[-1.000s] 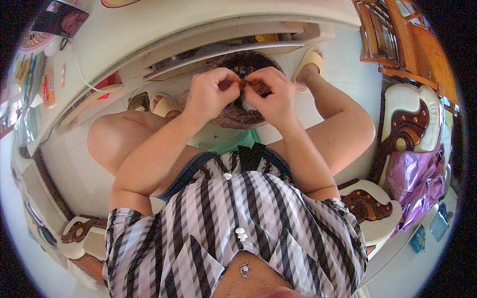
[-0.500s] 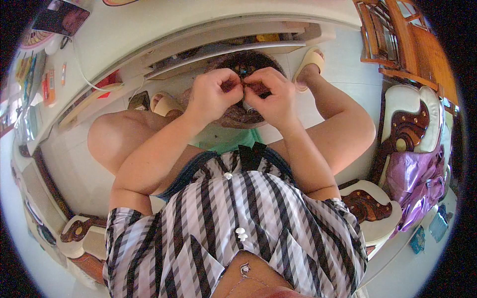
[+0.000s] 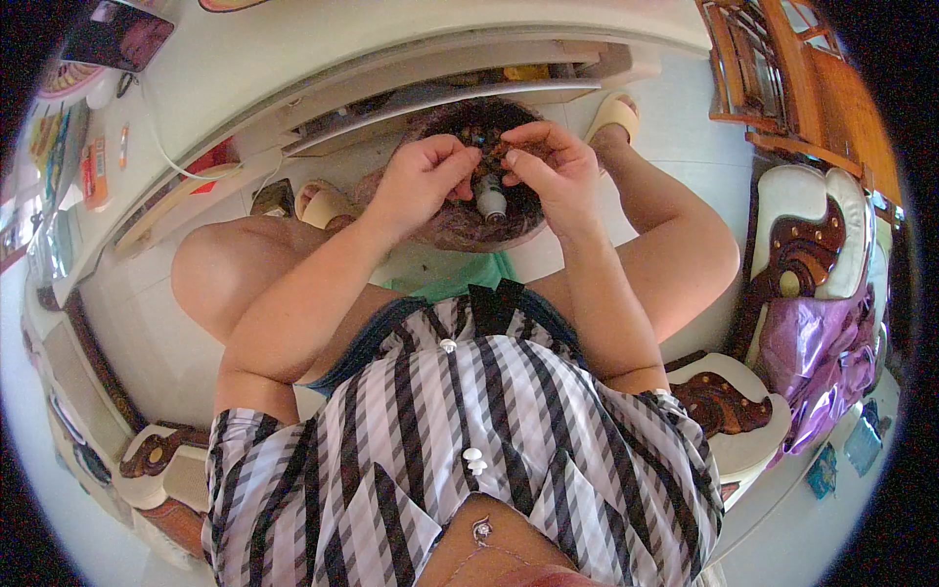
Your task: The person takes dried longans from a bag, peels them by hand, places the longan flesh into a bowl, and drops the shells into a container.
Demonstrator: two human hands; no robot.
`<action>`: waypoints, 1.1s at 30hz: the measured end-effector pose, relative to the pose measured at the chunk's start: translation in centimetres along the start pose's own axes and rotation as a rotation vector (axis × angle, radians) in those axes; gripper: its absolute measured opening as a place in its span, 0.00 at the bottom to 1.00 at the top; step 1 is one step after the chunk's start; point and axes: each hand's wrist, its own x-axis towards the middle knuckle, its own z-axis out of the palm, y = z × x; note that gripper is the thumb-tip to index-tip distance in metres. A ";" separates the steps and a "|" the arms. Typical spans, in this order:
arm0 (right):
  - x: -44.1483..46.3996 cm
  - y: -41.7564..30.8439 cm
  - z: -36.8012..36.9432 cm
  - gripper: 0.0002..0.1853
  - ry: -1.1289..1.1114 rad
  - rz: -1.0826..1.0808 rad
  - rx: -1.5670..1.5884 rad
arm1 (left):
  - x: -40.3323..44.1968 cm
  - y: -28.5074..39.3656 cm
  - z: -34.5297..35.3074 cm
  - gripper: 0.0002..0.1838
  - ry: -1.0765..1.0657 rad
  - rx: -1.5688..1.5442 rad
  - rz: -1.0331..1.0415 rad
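Both hands are raised over a dark, lined bin (image 3: 445, 235) that stands between the legs. My left hand (image 3: 427, 184) is closed, thumb and forefinger pinched; whatever it holds is too small to make out. A short gap to the right, my right hand (image 3: 556, 178) has its thumb and forefinger near each other, with something small and dark at the tips that I cannot name. Inside the bin, a whitish-grey can or bottle (image 3: 490, 199) lies below and between the hands, with mixed dark bits around it.
Beyond the bin runs a pale table (image 3: 391, 29) with an open drawer (image 3: 430, 103) under its edge. A phone-like dark device (image 3: 119, 37) and an orange box (image 3: 95, 173) lie at the left. Purple shiny material (image 3: 817, 352) covers a chair at the right.
My hands, which were touching at the fingertips, have moved apart. My right hand has shifted right and its fingers have loosened, and more of the can and the bin's inside shows.
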 end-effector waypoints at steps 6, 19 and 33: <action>-0.4 -0.2 0.3 0.08 0.005 -0.134 -0.202 | -0.1 0.3 0.6 0.07 0.033 -0.043 0.124; -0.3 -0.6 0.8 0.06 -0.033 -0.643 -0.762 | -0.4 0.8 -0.1 0.08 0.036 0.010 0.105; -0.3 0.2 0.2 0.06 -0.053 -0.181 -0.508 | -0.9 1.2 0.3 0.07 0.046 0.014 0.038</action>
